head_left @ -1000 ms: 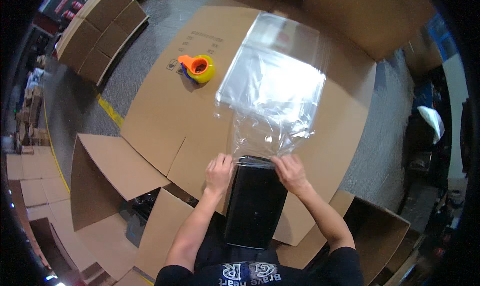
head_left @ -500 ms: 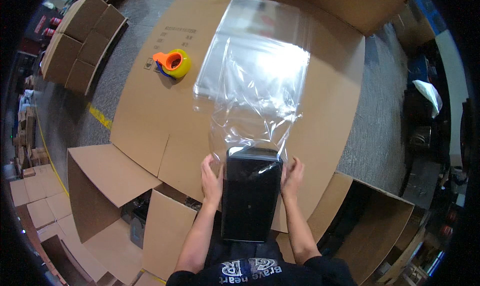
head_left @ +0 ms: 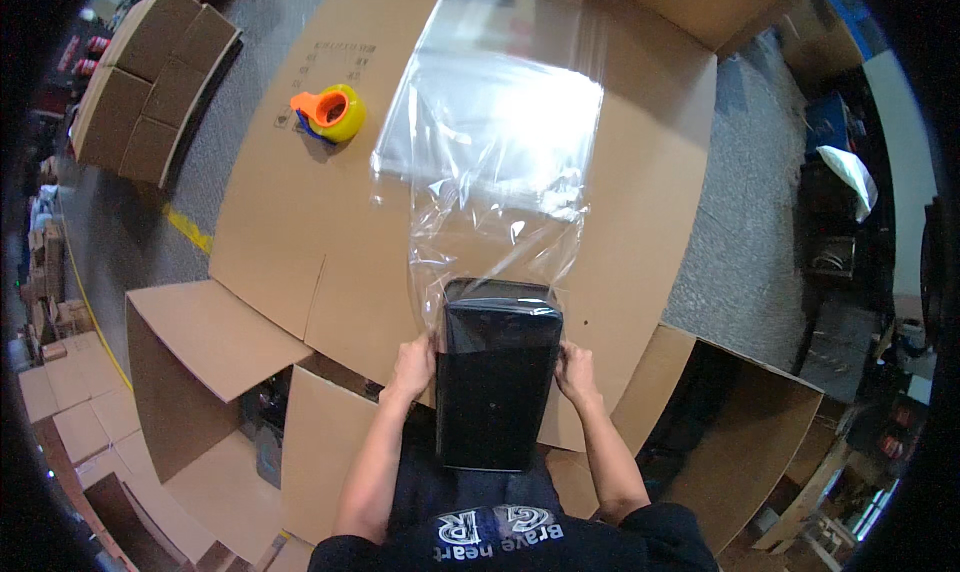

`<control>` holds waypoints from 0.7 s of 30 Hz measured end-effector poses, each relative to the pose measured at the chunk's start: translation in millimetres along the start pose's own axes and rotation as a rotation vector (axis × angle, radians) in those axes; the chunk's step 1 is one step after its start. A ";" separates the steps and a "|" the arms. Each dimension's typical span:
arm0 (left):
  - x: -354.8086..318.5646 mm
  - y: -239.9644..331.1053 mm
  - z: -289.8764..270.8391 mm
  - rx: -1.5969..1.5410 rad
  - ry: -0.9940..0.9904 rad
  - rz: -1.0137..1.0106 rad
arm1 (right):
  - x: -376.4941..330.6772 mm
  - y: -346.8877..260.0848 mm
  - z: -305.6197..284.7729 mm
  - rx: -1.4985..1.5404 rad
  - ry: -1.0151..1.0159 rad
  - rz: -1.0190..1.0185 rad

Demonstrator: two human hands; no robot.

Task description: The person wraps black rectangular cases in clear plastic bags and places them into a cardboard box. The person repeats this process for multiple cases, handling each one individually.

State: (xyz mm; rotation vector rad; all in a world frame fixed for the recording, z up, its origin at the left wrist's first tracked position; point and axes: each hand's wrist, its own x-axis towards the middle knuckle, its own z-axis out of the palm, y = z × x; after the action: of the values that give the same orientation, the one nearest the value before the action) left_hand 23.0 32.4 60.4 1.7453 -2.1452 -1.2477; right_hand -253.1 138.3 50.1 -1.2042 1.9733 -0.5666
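Note:
A black, tapered box-shaped container [head_left: 492,402] lies lengthwise in front of my body, its far end inside a clear plastic bag [head_left: 497,240]. The bag's mouth reaches part of the way down the container. My left hand [head_left: 410,369] is closed at the container's left side, pinching the bag's edge. At the right side my right hand [head_left: 576,368] grips the opposite edge with curled fingers. The bag stretches away from me over a stack of flat clear plastic bags [head_left: 395,157] lying on the cardboard-covered surface [head_left: 640,262].
A yellow tape roll in an orange dispenser [head_left: 338,117] sits at the far left of the cardboard. Open cardboard boxes stand at the near left [head_left: 215,322] and near right [head_left: 755,407]. Stacked cartons [head_left: 140,82] are on the floor at far left.
The bag's edge has come farther down over the container toward me. Both hands have moved slightly nearer my body, and their fingers have closed on the bag.

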 end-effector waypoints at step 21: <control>-22.3 25.3 6.7 0.192 0.538 0.468 | -22.1 -4.7 23.6 -0.118 0.703 -0.573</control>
State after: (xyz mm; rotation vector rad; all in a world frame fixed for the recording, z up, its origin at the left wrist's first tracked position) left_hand 7.5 55.0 81.1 1.3092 -2.1881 -0.4117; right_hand -225.9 156.0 46.5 -1.8423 2.2195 -1.3218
